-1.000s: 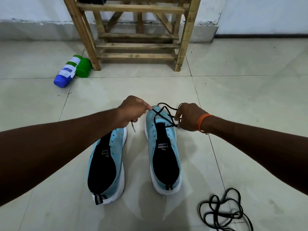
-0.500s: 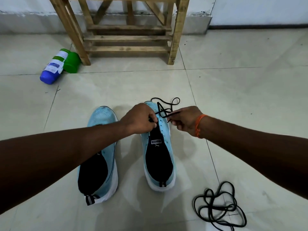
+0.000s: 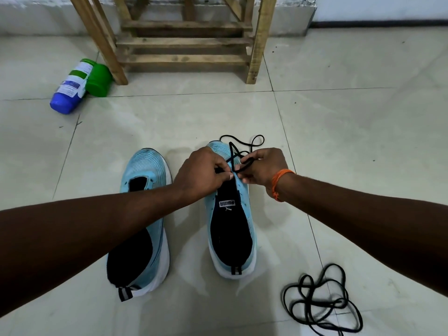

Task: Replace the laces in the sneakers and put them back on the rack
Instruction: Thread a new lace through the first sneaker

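Two light-blue sneakers stand side by side on the tiled floor, toes pointing away from me. The left sneaker has no lace. Over the front eyelets of the right sneaker both hands meet. My left hand pinches one end of a black lace at the eyelets. My right hand grips a loop of the same lace. The rest of that lace trails past the toe. A second black lace lies coiled on the floor at the lower right.
A wooden shoe rack stands against the wall straight ahead, its lower slats bare. A blue and white bottle with a green cap lies on its side left of the rack's leg.
Both hands have drawn together over the right sneaker's front eyelets. The view has tilted down, so the rack sits higher in frame.
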